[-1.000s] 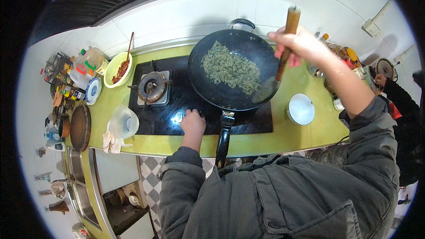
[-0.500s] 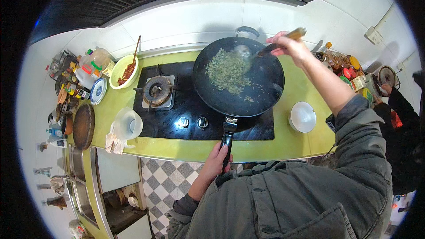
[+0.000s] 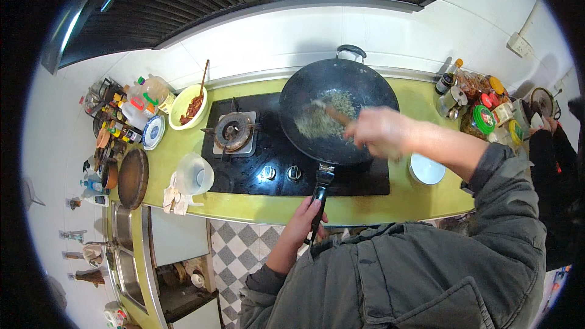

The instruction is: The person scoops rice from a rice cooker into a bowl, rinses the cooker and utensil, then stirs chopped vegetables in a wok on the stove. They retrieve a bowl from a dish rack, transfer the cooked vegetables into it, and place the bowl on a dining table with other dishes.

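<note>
A black wok [image 3: 372,82] sits on the right burner of the black gas hob [image 3: 244,173]. My left hand [image 3: 303,220] is closed around the wok's long black handle [image 3: 318,201] at the near side. Over the wok's right part, my right hand [image 3: 384,129] grips a wok spatula [image 3: 336,114] by its wooden handle. The spatula's head is blurred and lies in the pale green chopped food [image 3: 341,102] at the wok's middle. My right hand is smeared by motion, but its fingers wrap the handle.
Left of the hob stand a yellow-green bowl [image 3: 183,108] of reddish meat, a translucent tub [image 3: 195,173], gloves [image 3: 175,198] and bottles [image 3: 137,113]. A white bowl [image 3: 426,169] and jars [image 3: 484,119] are at right. Another person's dark sleeve [image 3: 548,164] shows at far right.
My right hand has come down and nearer with the spatula, from the wok's far right rim to over its near right part. The food has shifted and spread. My left hand stays on the handle.
</note>
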{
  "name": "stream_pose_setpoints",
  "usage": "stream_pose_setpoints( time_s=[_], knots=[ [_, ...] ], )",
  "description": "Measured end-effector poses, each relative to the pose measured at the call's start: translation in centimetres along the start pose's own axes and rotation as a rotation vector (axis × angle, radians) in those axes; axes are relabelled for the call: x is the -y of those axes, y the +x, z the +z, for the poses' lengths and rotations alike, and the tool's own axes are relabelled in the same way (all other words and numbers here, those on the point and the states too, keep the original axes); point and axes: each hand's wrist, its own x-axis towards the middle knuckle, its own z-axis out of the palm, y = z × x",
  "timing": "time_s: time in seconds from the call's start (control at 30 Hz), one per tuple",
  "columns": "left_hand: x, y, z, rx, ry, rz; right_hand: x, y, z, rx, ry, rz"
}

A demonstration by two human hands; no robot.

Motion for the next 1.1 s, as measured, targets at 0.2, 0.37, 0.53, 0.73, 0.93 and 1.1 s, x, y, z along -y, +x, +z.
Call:
stream_pose_setpoints(
  time_s=[0.2,0.37,0.53,0.73,0.93,1.1],
  knots=[
    [0.6,-0.2,-1.0,-0.055,0.143,0.198,9.3,-5.1,0.3,0.004,-0.15,-0.172],
    [1.1,-1.4,-0.4,-0.046,0.212,0.198,6.2,-3.9,0.1,-0.246,-0.057,0.091],
    [2.4,-1.9,0.7,-0.213,0.362,0.239,-1.8,-4.3,-5.0,-0.851,0.171,0.922],
    [3.2,-1.4,0.7,-0.257,0.5,0.402,-7.0,-2.8,-3.7,-0.819,1.134,0.927],
    [3.3,-1.4,0.8,-0.315,0.587,0.401,-7.4,-0.4,-3.2,-0.679,0.482,0.534],
    [3.0,-1.6,1.1,-0.332,0.593,0.42,-5.7,1.5,-4.9,-0.141,0.354,0.109]
  ],
)
